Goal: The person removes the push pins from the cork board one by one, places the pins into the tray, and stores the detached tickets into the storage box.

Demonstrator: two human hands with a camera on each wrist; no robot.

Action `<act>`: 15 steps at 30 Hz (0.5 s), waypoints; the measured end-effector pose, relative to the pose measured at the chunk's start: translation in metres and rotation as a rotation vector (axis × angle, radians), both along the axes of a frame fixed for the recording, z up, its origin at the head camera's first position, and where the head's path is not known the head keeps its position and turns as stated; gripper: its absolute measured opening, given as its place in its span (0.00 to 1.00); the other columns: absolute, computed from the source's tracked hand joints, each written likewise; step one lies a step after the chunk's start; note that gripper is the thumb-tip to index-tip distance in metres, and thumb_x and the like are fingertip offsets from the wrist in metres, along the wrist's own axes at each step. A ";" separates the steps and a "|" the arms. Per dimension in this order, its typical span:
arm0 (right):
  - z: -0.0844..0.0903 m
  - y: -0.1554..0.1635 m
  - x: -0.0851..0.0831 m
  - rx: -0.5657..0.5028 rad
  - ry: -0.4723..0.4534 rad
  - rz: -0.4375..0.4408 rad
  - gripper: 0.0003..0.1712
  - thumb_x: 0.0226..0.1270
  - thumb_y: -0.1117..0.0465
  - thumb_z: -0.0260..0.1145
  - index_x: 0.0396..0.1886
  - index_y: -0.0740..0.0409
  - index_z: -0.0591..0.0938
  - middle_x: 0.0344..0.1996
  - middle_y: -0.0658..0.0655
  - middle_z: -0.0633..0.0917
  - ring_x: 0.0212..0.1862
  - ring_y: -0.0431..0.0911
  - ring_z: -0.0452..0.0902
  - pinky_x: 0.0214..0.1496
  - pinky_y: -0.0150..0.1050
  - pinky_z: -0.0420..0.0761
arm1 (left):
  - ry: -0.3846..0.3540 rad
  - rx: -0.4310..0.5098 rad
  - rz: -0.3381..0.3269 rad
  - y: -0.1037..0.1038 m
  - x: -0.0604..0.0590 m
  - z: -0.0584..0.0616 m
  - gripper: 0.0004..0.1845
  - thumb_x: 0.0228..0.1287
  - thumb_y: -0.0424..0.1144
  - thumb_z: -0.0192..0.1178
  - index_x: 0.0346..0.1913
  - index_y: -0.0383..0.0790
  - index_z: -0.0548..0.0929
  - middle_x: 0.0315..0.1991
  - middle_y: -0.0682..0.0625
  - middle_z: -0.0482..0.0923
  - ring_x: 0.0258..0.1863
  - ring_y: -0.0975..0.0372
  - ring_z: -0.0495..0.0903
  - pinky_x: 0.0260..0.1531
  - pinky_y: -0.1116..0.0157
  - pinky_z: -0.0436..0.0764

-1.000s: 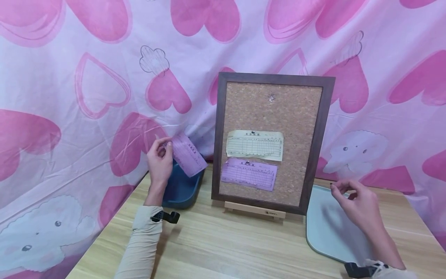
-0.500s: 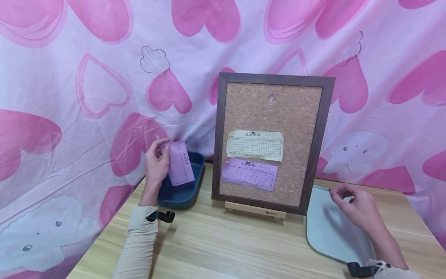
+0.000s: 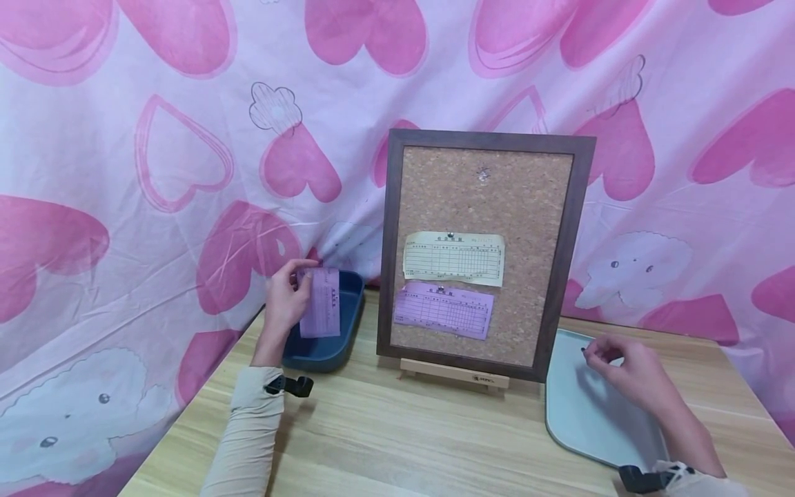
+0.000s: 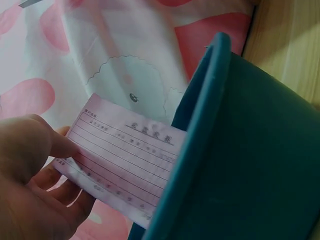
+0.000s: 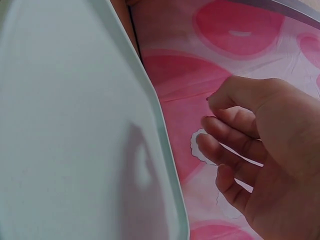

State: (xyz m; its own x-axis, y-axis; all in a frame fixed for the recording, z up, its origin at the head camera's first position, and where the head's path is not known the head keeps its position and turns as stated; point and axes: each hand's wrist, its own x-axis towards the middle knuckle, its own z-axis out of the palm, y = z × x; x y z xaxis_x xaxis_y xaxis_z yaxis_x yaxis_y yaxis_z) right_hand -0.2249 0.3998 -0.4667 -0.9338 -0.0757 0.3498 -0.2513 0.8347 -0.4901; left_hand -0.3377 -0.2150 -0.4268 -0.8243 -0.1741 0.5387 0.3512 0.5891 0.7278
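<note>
My left hand [image 3: 290, 300] pinches a purple printed receipt slip [image 3: 323, 310] between thumb and fingers. The slip hangs over the dark blue bin [image 3: 319, 360]; in the left wrist view its far end passes behind the teal rim [image 4: 200, 100]. My right hand [image 3: 636, 369] is raised above the pale green tray [image 3: 568, 428], thumb and forefinger together on a small dark pin-like thing [image 3: 583, 350]. In the right wrist view only a dark speck [image 5: 208, 99] of it shows at the fingertips.
A framed cork board [image 3: 528, 276] leans on a small wooden easel [image 3: 450, 373] between the hands. A yellow slip [image 3: 453, 266] and another purple slip [image 3: 444, 314] are pinned on it. Several clear pins [image 3: 483, 174] cluster near the top. A heart-patterned cloth [image 3: 186, 152] hangs behind.
My left hand moved left, then slightly down and right, while the purple slip turned upright over the bin. My right hand sank slightly and shifted a little left.
</note>
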 end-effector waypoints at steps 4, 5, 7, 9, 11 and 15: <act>-0.004 0.001 -0.001 0.009 -0.043 0.024 0.05 0.66 0.66 0.77 0.38 0.54 0.90 0.31 0.48 0.89 0.35 0.28 0.76 0.36 0.29 0.77 | -0.031 -0.078 0.017 0.002 -0.001 -0.004 0.12 0.76 0.28 0.61 0.56 0.40 0.89 0.37 0.41 0.82 0.33 0.54 0.74 0.31 0.67 0.70; -0.005 0.001 -0.001 0.010 -0.060 0.028 0.04 0.66 0.66 0.77 0.38 0.54 0.90 0.31 0.48 0.89 0.35 0.28 0.77 0.36 0.29 0.77 | -0.043 -0.093 0.016 0.002 -0.001 -0.005 0.12 0.76 0.28 0.61 0.55 0.40 0.89 0.36 0.41 0.81 0.33 0.54 0.74 0.32 0.65 0.71; -0.007 0.000 -0.001 0.014 -0.096 0.030 0.04 0.67 0.65 0.77 0.39 0.55 0.90 0.31 0.48 0.89 0.35 0.29 0.77 0.36 0.29 0.78 | -0.072 -0.129 0.021 0.003 -0.001 -0.006 0.13 0.74 0.27 0.61 0.55 0.40 0.89 0.36 0.41 0.81 0.35 0.53 0.75 0.35 0.62 0.72; -0.009 0.001 -0.002 0.015 -0.138 0.029 0.04 0.68 0.64 0.77 0.40 0.55 0.90 0.32 0.49 0.89 0.35 0.29 0.77 0.36 0.30 0.78 | -0.111 -0.163 0.024 0.004 -0.001 -0.008 0.14 0.74 0.26 0.61 0.55 0.41 0.89 0.39 0.40 0.83 0.37 0.52 0.76 0.39 0.59 0.73; -0.010 0.001 -0.003 0.013 -0.166 0.031 0.04 0.68 0.64 0.76 0.41 0.57 0.90 0.32 0.50 0.89 0.35 0.30 0.77 0.36 0.30 0.78 | -0.154 -0.201 0.026 0.003 -0.002 -0.010 0.15 0.73 0.26 0.60 0.56 0.41 0.89 0.44 0.38 0.86 0.39 0.49 0.77 0.42 0.55 0.75; -0.013 0.001 -0.004 0.018 -0.199 0.030 0.04 0.69 0.64 0.76 0.41 0.59 0.90 0.32 0.50 0.88 0.35 0.32 0.77 0.36 0.30 0.79 | -0.242 -0.263 0.023 0.003 -0.002 -0.015 0.16 0.72 0.27 0.59 0.57 0.40 0.88 0.55 0.37 0.89 0.48 0.45 0.83 0.52 0.49 0.81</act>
State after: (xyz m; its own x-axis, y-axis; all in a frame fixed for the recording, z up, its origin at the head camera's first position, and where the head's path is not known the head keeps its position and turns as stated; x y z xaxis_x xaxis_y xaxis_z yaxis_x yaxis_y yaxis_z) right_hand -0.2290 0.4006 -0.4795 -0.9817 -0.1089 0.1564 -0.1753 0.8374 -0.5176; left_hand -0.3395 -0.2124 -0.4418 -0.9312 -0.0754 0.3568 0.1716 0.7728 0.6111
